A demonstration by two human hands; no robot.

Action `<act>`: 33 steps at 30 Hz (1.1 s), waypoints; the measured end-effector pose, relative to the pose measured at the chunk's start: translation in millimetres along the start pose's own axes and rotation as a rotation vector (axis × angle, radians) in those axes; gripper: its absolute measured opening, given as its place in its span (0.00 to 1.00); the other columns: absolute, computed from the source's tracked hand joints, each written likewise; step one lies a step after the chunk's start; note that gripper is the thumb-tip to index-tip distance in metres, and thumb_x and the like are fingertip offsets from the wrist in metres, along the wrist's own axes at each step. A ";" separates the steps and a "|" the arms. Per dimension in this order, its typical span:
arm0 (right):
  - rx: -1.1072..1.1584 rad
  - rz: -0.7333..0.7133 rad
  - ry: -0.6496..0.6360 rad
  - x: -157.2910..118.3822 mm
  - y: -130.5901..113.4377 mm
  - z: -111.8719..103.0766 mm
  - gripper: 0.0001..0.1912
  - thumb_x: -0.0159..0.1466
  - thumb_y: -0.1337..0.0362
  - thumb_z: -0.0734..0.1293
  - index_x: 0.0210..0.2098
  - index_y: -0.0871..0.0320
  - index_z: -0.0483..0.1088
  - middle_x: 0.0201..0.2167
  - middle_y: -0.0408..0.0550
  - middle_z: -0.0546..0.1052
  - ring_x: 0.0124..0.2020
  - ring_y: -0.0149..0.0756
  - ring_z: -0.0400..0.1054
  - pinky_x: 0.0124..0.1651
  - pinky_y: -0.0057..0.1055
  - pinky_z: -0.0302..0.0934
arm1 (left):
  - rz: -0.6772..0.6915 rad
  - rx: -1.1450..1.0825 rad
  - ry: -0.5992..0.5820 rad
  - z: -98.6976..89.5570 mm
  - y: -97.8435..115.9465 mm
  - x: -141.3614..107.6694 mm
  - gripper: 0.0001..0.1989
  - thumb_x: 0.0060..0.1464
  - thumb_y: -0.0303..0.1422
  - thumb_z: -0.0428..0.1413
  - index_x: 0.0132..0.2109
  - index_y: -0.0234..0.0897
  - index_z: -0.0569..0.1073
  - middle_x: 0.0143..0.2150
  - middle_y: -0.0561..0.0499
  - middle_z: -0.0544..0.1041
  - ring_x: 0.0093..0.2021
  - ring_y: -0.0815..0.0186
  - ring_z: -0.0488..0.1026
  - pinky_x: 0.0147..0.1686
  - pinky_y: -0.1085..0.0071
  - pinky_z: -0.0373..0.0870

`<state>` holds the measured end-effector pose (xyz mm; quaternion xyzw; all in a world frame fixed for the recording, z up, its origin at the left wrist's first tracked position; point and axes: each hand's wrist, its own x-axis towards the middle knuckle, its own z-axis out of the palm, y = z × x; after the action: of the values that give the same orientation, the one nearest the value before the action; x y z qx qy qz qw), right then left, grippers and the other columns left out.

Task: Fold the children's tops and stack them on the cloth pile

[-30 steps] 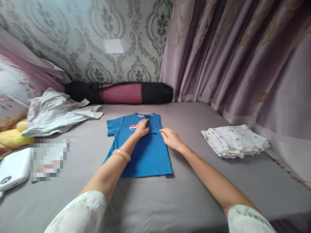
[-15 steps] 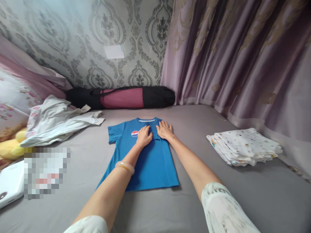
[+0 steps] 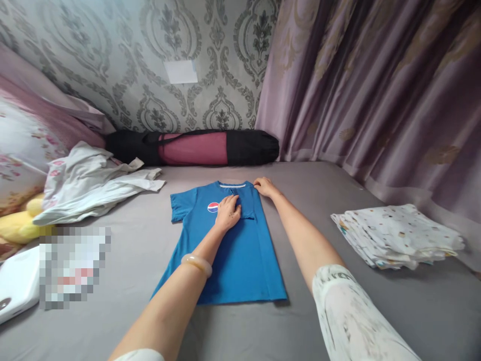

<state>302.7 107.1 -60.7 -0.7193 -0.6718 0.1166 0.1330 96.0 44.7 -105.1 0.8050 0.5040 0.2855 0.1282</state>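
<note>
A blue T-shirt with a white neck band and a round red, white and blue logo lies on the grey sheet. Its right side is folded inward, with that sleeve lying across the chest. My left hand, with a pale bangle on its wrist, rests open on the chest beside the logo, fingers over the folded sleeve. At the shirt's upper right corner, my right hand has its fingers drawn together on the folded shoulder edge. The left sleeve of the shirt, as I see it, is spread out.
Folded white patterned cloths lie to the right. A crumpled pale garment, a yellow plush toy and a white device are on the left. A long black and maroon bag lies along the wall, beside purple curtains.
My right hand has moved from lying flat on the folded sleeve up to the shoulder edge, its fingers closing there. My left hand stays on the chest. The view has shifted slightly.
</note>
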 end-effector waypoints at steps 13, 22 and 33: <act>-0.073 0.058 0.168 -34.4 -29.6 8.6 0.22 0.68 0.72 0.51 0.57 0.62 0.67 0.56 0.59 0.71 0.59 0.45 0.62 0.59 0.37 0.54 | -0.071 -0.006 -0.040 1.0 2.0 0.6 0.26 0.62 0.41 0.48 0.63 0.30 0.64 0.64 0.35 0.66 0.66 0.51 0.60 0.65 0.54 0.54; -0.042 -0.063 -0.114 -60.2 -46.4 37.9 0.35 0.72 0.52 0.44 0.70 0.72 0.44 0.72 0.60 0.42 0.72 0.47 0.34 0.70 0.43 0.32 | -0.008 0.019 0.039 5.1 -0.3 -2.1 0.29 0.55 0.36 0.55 0.63 0.35 0.65 0.71 0.38 0.54 0.70 0.45 0.50 0.65 0.49 0.53; -0.081 -0.015 0.032 -29.8 -41.1 44.4 0.32 0.72 0.55 0.46 0.69 0.66 0.48 0.71 0.56 0.50 0.71 0.44 0.38 0.70 0.46 0.31 | -0.054 0.074 -0.137 -4.6 11.0 -2.5 0.26 0.61 0.37 0.49 0.63 0.31 0.65 0.69 0.38 0.59 0.69 0.48 0.52 0.66 0.52 0.48</act>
<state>246.8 81.5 -88.4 -0.7209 -0.6791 0.0767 0.1152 100.6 37.0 -96.8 0.8131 0.5256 0.2073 0.1401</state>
